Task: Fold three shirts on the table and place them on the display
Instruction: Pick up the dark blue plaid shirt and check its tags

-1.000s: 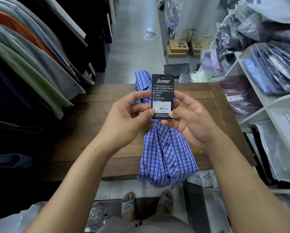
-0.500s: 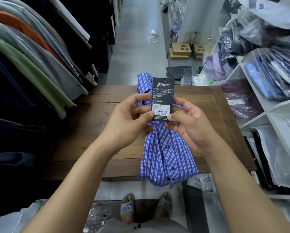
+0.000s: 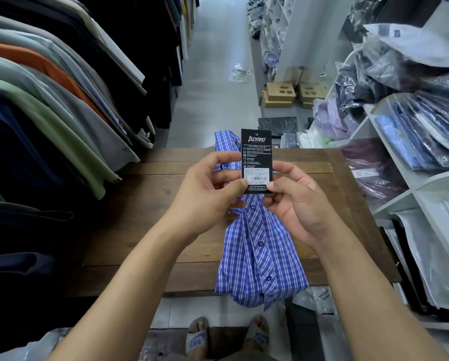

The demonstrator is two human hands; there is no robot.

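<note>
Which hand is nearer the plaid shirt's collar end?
Left. The left hand pinches the tag right by the shirt's collar end; the right hand pinches the tag's opposite edge, farther right.

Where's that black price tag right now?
Head view, centre: the black tag stands upright, pinched between left hand and right hand, above the blue checked shirt on the wooden table.

Soft even light, wide-angle edge distortion

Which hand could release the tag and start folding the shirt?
Probably the right hand: it only pinches a corner of the hang tag, above the plaid shirt; the left hand steadies the tag.
</note>
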